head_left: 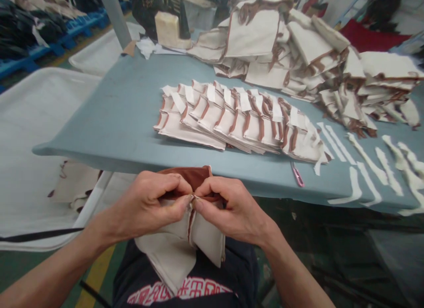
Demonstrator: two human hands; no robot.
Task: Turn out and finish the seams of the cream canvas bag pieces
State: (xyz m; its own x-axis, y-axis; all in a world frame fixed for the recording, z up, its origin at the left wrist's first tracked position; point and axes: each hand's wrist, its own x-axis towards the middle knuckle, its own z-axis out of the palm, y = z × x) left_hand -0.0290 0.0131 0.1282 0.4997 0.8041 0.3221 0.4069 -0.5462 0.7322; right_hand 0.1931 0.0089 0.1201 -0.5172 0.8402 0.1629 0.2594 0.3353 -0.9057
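Between my two hands, above my lap, hangs a cream fabric piece (207, 237) with a brown lining and a seam down its middle. My left hand (157, 202) pinches its top edge just left of the seam. Close beside it, thumb tips nearly touching, my right hand (228, 206) pinches the same edge on the right. Brown fabric (195, 174) rises behind the fingers near the table's front edge. On the blue-grey table (126, 109), a row of overlapping cream pieces (228, 118) with brown edges and white strips lies beyond my hands.
A large heap of cream and brown pieces (265, 43) covers the table's back right. Loose white strips (372, 167) and a small pink tool (297, 174) lie at the right. White bins (33, 109) stand at the left, and a beige block (170, 29) sits at the back.
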